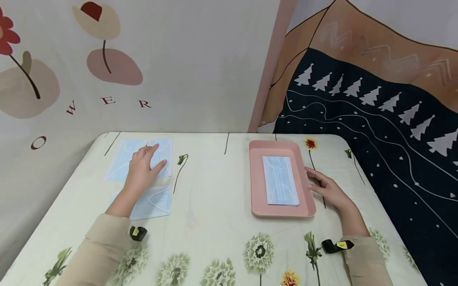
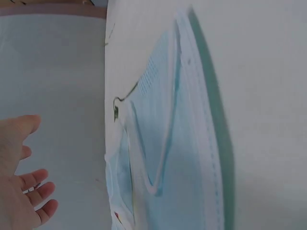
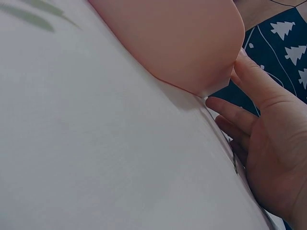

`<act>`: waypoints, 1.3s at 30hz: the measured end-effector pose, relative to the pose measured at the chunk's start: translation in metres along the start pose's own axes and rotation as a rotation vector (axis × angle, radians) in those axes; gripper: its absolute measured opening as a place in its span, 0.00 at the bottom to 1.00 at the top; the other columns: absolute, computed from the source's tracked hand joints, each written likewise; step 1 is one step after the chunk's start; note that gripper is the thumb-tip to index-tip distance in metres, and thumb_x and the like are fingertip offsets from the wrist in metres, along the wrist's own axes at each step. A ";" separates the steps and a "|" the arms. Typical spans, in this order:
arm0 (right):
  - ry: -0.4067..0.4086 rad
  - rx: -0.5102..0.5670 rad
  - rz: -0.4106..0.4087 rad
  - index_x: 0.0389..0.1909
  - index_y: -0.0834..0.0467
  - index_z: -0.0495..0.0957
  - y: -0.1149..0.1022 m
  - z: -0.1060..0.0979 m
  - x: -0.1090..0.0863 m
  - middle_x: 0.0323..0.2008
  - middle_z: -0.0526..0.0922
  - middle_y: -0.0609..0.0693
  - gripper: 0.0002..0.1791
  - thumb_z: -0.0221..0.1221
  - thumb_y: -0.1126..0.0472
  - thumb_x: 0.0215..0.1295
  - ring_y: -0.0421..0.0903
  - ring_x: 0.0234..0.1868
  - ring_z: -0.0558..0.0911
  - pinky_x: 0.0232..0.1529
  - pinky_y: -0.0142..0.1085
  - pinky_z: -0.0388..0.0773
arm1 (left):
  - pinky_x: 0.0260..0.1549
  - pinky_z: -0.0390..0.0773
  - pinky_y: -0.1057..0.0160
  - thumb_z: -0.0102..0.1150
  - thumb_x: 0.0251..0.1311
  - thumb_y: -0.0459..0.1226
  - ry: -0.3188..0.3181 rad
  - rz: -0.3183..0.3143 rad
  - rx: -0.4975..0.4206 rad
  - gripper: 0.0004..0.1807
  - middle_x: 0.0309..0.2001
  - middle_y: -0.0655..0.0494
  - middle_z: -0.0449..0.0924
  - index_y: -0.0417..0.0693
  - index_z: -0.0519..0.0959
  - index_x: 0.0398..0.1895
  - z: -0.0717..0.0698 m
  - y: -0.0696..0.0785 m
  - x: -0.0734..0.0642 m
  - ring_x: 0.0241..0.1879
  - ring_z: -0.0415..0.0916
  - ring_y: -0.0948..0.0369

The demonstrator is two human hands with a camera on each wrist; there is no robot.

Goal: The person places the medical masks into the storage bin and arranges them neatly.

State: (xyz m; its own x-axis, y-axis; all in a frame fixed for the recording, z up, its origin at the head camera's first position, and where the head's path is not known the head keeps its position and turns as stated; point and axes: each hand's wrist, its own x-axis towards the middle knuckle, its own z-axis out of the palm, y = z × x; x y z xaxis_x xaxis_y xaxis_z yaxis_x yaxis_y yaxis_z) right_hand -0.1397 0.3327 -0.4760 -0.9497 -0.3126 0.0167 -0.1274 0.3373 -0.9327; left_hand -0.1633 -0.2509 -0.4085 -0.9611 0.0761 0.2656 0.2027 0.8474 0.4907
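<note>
My left hand [image 1: 140, 171] hovers with spread, relaxed fingers over light blue face masks [image 1: 119, 161] at the table's left, holding nothing. Nearer me, partly behind that wrist, lies another blue mask [image 1: 154, 203]. The left wrist view shows a mask [image 2: 189, 158] up close with its white ear loop, and the hand [image 2: 19, 177] off to the side. A pink tray [image 1: 257, 190] stands right of centre, holding a blue mask [image 1: 280, 180] laid lengthwise. My right hand [image 1: 330, 192] touches the tray's right side with extended thumb and fingers, also visible in the right wrist view.
A white flower-print cloth [image 1: 211, 214] covers the table. Behind it rises a pale wall hanging [image 1: 200, 71], and a dark tree-patterned fabric [image 1: 390, 131] hangs past the right edge. Black wrist devices [image 1: 138, 233] sit on both sleeves.
</note>
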 end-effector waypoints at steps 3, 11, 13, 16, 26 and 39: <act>-0.001 -0.004 -0.003 0.73 0.59 0.56 0.000 0.000 0.000 0.67 0.61 0.66 0.34 0.57 0.61 0.68 0.30 0.59 0.65 0.56 0.19 0.61 | 0.55 0.53 0.34 0.57 0.66 0.42 -0.004 -0.032 0.005 0.34 0.63 0.31 0.58 0.38 0.60 0.70 -0.001 -0.007 0.002 0.61 0.52 0.34; -0.002 -0.001 -0.005 0.73 0.58 0.57 0.000 0.000 0.000 0.66 0.62 0.66 0.34 0.57 0.61 0.68 0.30 0.59 0.66 0.56 0.19 0.61 | 0.53 0.54 0.32 0.56 0.66 0.44 -0.022 -0.095 0.008 0.35 0.63 0.30 0.56 0.38 0.59 0.71 0.001 -0.021 0.007 0.59 0.53 0.32; -0.001 -0.002 0.002 0.73 0.58 0.57 0.000 0.000 0.000 0.67 0.62 0.65 0.34 0.57 0.61 0.68 0.30 0.59 0.66 0.55 0.19 0.61 | 0.53 0.55 0.32 0.56 0.67 0.45 -0.032 -0.115 0.001 0.35 0.64 0.30 0.55 0.38 0.58 0.71 0.002 -0.025 0.007 0.59 0.53 0.32; 0.003 -0.004 0.012 0.73 0.58 0.57 0.000 0.001 0.000 0.67 0.62 0.65 0.34 0.57 0.60 0.68 0.31 0.59 0.65 0.55 0.19 0.61 | 0.52 0.57 0.32 0.54 0.67 0.47 -0.059 -0.151 -0.013 0.36 0.64 0.29 0.54 0.39 0.57 0.72 0.004 -0.029 0.009 0.60 0.52 0.32; 0.007 -0.005 0.039 0.73 0.56 0.57 0.001 0.001 -0.001 0.68 0.61 0.62 0.35 0.58 0.59 0.68 0.32 0.61 0.64 0.55 0.18 0.61 | 0.50 0.62 0.32 0.53 0.68 0.47 -0.127 -0.220 -0.043 0.37 0.62 0.25 0.52 0.36 0.55 0.72 0.012 -0.043 0.014 0.59 0.52 0.31; 0.006 -0.011 0.025 0.73 0.56 0.57 0.001 0.000 0.000 0.67 0.62 0.63 0.35 0.58 0.59 0.68 0.32 0.61 0.65 0.55 0.18 0.60 | 0.50 0.62 0.34 0.55 0.67 0.41 -0.152 -0.280 0.029 0.33 0.58 0.23 0.56 0.33 0.59 0.69 0.026 -0.057 0.022 0.56 0.55 0.31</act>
State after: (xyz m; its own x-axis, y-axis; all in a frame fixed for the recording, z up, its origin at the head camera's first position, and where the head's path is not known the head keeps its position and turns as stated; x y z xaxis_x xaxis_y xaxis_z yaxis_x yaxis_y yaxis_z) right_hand -0.1397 0.3329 -0.4774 -0.9543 -0.2989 -0.0046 -0.1066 0.3546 -0.9289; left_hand -0.2013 -0.2837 -0.4520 -0.9963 -0.0862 -0.0039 -0.0765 0.8611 0.5027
